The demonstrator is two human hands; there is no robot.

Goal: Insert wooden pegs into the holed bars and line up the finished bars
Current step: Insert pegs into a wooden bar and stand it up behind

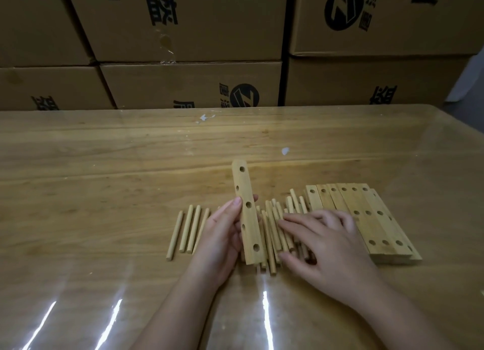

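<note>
Behind table (104,166), cartons (188,82); left hand (220,234) grips bar (245,192) beside pegs (273,224).

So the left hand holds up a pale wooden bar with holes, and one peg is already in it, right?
Not quite: the left hand does hold up the pale wooden holed bar, but the head view shows every visible hole empty; the round wooden pegs lie loose.
</note>
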